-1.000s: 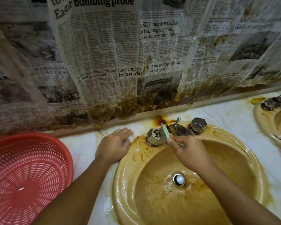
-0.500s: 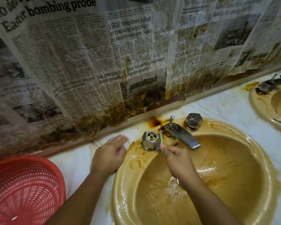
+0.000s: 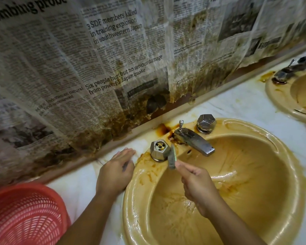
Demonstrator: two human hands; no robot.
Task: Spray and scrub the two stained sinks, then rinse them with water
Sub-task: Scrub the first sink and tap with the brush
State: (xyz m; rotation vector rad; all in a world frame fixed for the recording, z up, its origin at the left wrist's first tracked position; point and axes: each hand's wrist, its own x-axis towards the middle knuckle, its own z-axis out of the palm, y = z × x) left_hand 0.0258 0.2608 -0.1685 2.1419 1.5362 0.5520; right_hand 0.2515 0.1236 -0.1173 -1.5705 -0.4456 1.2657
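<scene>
- Currently the scrubbing stage, by my reading: the right hand (image 3: 198, 188) pinches a thin green-edged scrubbing pad (image 3: 172, 159) by its lower end, fingers curled round it.
- The pad sits at that hand's 11 o'clock, long axis roughly 12-to-6. Its upper end is in the gap between the left tap handle (image 3: 159, 150) and the spout (image 3: 194, 140), just beside the handle; whether they touch, I cannot tell.
- On the near sink (image 3: 136, 200), brown stains smear the rim at 10 o'clock and darken behind the spout at 12.
- The left hand (image 3: 116, 171) lies flat on the counter (image 3: 245, 103), fingers straight, holding nothing, against the rim at 10 o'clock.
- Room is tight between handle and spout, and the newspaper (image 3: 113, 59) hangs close at 12. The bowl is open toward 5 o'clock for drawing back.
- The far sink (image 3: 279, 103) is at 2 o'clock, well apart, with stains showing. A red basket (image 3: 25, 214) is at 8 o'clock.
</scene>
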